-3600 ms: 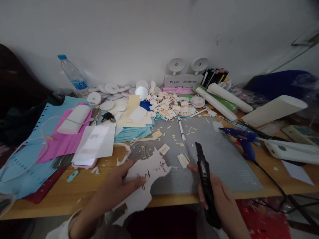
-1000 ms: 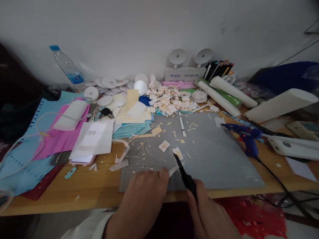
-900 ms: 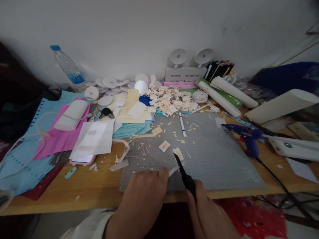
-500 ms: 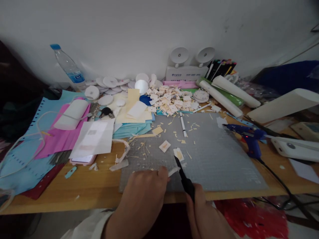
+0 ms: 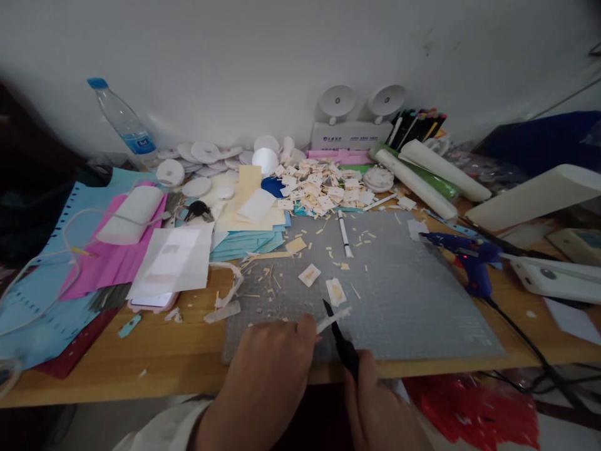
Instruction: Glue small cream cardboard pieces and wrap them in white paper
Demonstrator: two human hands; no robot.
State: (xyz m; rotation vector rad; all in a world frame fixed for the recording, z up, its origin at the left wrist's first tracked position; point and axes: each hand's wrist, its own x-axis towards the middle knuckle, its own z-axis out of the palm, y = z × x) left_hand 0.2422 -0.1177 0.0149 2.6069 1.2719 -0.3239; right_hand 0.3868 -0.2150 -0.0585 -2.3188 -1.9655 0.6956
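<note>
My left hand [image 5: 275, 363] is closed on a thin whitish strip [image 5: 339, 317] whose free end sticks out to the right over the grey cutting mat [image 5: 399, 300]. In my right hand [image 5: 375, 398] is a black craft knife [image 5: 345, 351], its dark blade crossing the strip and pointing up and to the left. Just above the blade lies a small white piece with a yellowish patch [image 5: 335, 292]. Another small square piece [image 5: 309, 275] rests to its left. Yellowish scraps are scattered on the mat.
A blue glue gun [image 5: 472, 260] with a red light lies at the right. Beyond the mat are a white marker [image 5: 344, 233], a heap of small cream pieces [image 5: 319, 188] and white rolls [image 5: 417, 181]. At the left are coloured sheets, a phone under paper [image 5: 171, 260] and a bottle [image 5: 124, 119].
The knife in my right hand has moved slightly left and down, and its blade now crosses the strip. More of the strip shows to the right of my left hand.
</note>
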